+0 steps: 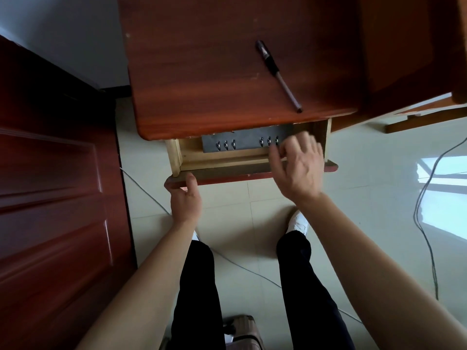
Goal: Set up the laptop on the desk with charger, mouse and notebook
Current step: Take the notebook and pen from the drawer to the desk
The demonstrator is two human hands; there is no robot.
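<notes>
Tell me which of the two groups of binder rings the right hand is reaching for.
The right-side group of rings on the grey notebook in the open drawer. The right hand has its fingers at it; the left-side group sits untouched.

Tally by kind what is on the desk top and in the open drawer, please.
Pen on the desk: 1
Grey ring binder in the drawer: 1
Total: 2

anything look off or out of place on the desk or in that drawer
Nothing looks damaged or spilled. The pen lies slanted on the desk, its tip near the front edge. The drawer is only partly open, a grey ring-bound notebook inside.
</notes>
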